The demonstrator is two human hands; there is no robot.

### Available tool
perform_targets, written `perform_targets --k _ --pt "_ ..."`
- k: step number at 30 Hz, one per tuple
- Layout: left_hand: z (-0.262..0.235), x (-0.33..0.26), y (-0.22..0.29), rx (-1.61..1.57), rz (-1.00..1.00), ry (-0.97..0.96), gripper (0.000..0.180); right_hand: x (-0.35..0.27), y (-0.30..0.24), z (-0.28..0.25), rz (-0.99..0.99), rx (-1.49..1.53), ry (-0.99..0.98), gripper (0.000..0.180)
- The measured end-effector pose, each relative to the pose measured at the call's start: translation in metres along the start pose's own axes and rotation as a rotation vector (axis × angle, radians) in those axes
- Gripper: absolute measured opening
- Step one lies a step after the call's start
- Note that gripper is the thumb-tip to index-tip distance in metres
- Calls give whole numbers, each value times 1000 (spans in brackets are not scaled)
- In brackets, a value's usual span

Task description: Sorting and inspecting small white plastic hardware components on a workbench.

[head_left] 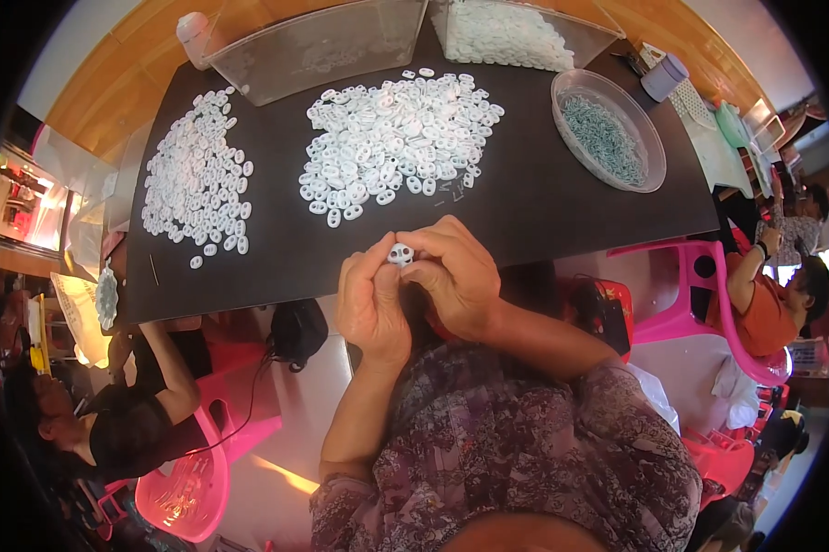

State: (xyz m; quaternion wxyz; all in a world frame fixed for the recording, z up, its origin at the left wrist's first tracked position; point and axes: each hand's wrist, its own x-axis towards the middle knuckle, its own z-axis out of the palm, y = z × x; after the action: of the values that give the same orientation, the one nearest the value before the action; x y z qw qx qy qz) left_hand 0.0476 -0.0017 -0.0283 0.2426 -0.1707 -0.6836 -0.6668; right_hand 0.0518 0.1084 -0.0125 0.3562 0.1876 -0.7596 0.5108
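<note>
Between my fingertips, just in front of the table's near edge, is a small white plastic piece [400, 255] with two dark round holes. My left hand [372, 299] pinches it from the left, and my right hand [453, 274] closes on it from the right. Beyond my hands lies a large heap of white oval two-holed pieces [391, 138]. A second, flatter heap of white oval pieces [194, 175] is spread at the left. A few thin metal pins [451, 193] lie loose by the large heap's near right side.
The dark table [276, 267] holds a clear bin [313, 55] and another bin of white pieces [516, 37] at the back. A round clear bowl of thin metal pins [608, 138] stands right, beside a lidded jar [665, 77]. Other people sit at left and right, near pink chairs [681, 294].
</note>
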Motion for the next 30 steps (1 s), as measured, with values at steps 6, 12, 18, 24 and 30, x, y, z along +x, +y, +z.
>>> perform_targets --k 6,12,18,24,30 --pt "6 -13 -3 22 33 103 27 -9 0 9 -62 11 15 30" --pt "11 -12 0 0 8 147 25 -5 5 13 -167 -31 59 28" --pt "12 -4 -8 114 112 170 14 -3 12 14 -176 -31 18 21" --pt "2 -4 5 201 -27 -43 27 7 12 1 -84 22 -39 23" --pt "-14 -34 32 -130 -390 -265 26 43 18 -57 195 -133 34 7"
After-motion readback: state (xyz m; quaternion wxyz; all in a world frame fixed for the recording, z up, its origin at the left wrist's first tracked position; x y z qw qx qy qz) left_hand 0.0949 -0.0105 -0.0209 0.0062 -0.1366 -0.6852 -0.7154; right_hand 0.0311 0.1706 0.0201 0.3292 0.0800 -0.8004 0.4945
